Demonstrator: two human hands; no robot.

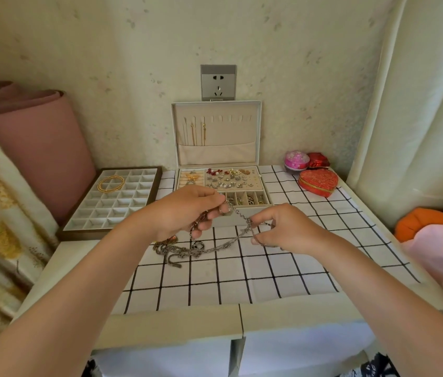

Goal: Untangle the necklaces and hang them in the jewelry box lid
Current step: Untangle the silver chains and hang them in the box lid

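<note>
A tangle of silver necklaces (185,250) lies on the checked cloth (215,278), with one chain lifted up from it. My left hand (187,210) pinches that chain near its upper end, with more chain hanging below the fingers. My right hand (283,229) pinches the same chain a little to the right and lower. The chain sags between both hands. Behind them stands the beige jewelry box (265,198) with its lid (216,153) upright. Two or three thin gold chains (194,133) hang from the left hooks in the lid.
A compartment tray (84,213) holding a gold bangle (111,183) sits at the left. A red heart-shaped box (318,182), a pink round box (296,160) and a small red box (318,160) stand at the back right. Curtains hang on both sides; pink and orange fabric lies at the right.
</note>
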